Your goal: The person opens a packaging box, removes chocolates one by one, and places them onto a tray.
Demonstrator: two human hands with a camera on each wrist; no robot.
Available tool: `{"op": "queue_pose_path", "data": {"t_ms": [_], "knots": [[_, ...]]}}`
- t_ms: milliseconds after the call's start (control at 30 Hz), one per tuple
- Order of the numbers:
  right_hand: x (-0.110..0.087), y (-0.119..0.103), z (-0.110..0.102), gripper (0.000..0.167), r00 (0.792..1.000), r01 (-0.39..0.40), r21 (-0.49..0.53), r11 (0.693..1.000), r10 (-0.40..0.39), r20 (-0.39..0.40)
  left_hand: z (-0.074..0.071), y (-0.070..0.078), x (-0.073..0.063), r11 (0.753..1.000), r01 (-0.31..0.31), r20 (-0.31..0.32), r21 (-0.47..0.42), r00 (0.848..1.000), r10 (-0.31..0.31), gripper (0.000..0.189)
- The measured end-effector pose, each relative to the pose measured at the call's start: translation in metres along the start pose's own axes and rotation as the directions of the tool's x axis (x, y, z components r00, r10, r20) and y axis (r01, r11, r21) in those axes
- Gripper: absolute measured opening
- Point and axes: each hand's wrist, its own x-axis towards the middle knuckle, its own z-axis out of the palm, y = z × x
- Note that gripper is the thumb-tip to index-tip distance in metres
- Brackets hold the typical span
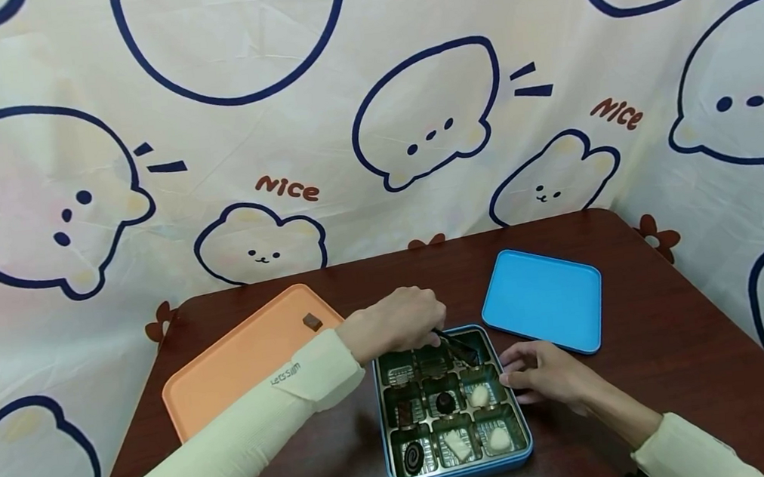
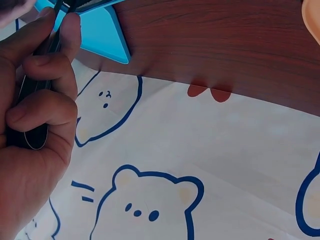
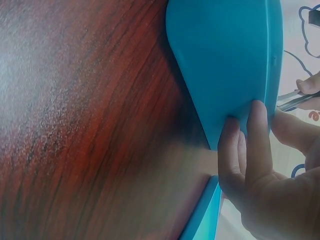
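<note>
My left hand [image 1: 399, 320] grips black tongs [image 2: 35, 132], its fingers curled round the handles. The tongs' tips reach into the far right compartment of a blue box [image 1: 467, 475] with a gold divided insert; whether they hold anything is too dark to tell. At the box's right side, my right hand [image 1: 547, 377] touches the outer wall with nearly straight fingers [image 3: 258, 135]. Other compartments hold a dark spiral piece [image 1: 413, 458], a white wedge [image 1: 458, 445], white rounded pieces [image 1: 499, 439], a dark round piece [image 1: 446, 402] and a brown block [image 1: 405, 414].
An orange tray [image 1: 231, 380] lies to the left, partly under the left forearm, with a small brown block [image 1: 312, 322] on it. Right of the box, behind the right hand, is a blue lid [image 1: 543, 300]. A patterned cloth [image 1: 403, 9] hangs behind the dark wood table [image 1: 640, 299].
</note>
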Motion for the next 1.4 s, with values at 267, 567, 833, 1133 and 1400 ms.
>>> {"op": "queue_pose_path", "data": {"t_ms": [267, 567, 833, 1133, 1400], "knots": [[0.001, 0.0, 0.0, 0.04, 1.0, -0.01, 0.001, 1.0, 0.01, -0.016, -0.005, -0.003, -0.005, 1.0, -0.001, -0.002, -0.03, 1.0, 0.001, 0.013], [0.0, 0.0, 0.0, 0.042, 1.0, -0.001, 0.003, 1.0, 0.001, 0.004, -0.021, -0.01, -0.013, 0.996, 0.014, -0.011, -0.091, 1.0, -0.015, 0.019], [0.0, 0.0, 0.0, 0.043, 1.0, 0.005, 0.007, 1.0, -0.005, 0.01, -0.032, -0.016, -0.02, 0.992, 0.054, -0.031, -0.111, 0.998, -0.057, 0.021], [0.0, -0.001, 0.001, 0.042, 1.0, -0.008, 0.004, 1.0, 0.008, -0.005, -0.04, -0.028, -0.028, 0.989, 0.078, -0.041, -0.129, 0.996, -0.084, 0.018], [0.002, 0.0, 0.002, 0.041, 1.0, -0.005, -0.002, 1.0, 0.005, -0.022, -0.041, -0.051, -0.044, 0.981, 0.11, -0.047, -0.161, 0.992, -0.119, 0.019]]}}
